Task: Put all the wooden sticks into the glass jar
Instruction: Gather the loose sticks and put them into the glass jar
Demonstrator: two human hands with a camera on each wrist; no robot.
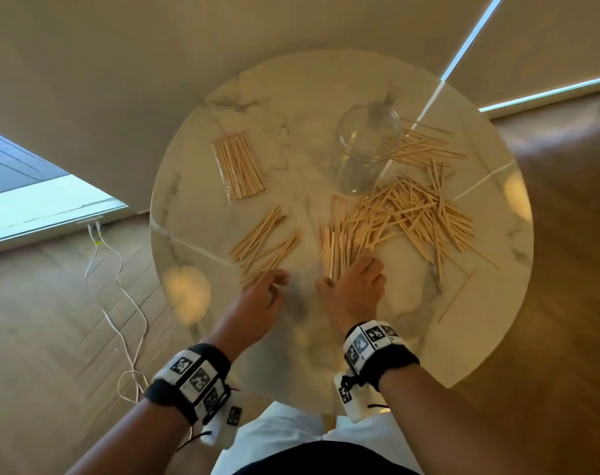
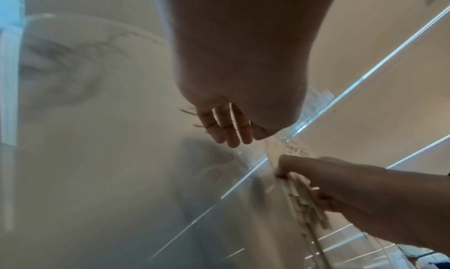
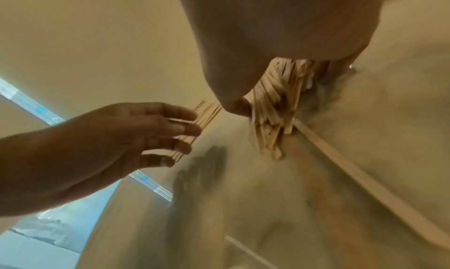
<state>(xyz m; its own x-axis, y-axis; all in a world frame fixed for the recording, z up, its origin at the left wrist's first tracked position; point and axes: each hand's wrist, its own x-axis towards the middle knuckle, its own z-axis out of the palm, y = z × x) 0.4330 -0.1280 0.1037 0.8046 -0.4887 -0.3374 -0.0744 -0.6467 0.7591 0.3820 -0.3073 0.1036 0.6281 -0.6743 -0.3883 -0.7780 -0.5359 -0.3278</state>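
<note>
A clear glass jar [image 1: 367, 145] stands at the back of the round marble table [image 1: 326, 90]; I see no sticks inside it. Loose wooden sticks [image 1: 408, 214] lie in a wide heap to its front right. My right hand [image 1: 339, 275] grips a bundle of sticks [image 3: 275, 103] at the heap's near end, thumb and fingers curled round them. My left hand [image 1: 278, 282] hovers with relaxed, straight fingers [image 2: 226, 127] at the near end of a smaller pile [image 1: 264, 243]. In the right wrist view its fingertips [image 3: 187, 127] are at those sticks.
A clear bag of sticks [image 1: 238, 169] lies at the back left. More sticks [image 1: 425, 149] are spread behind the jar on the right, and a single stick [image 1: 456, 298] lies near the right edge. White cables [image 1: 120, 303] trail on the floor to the left.
</note>
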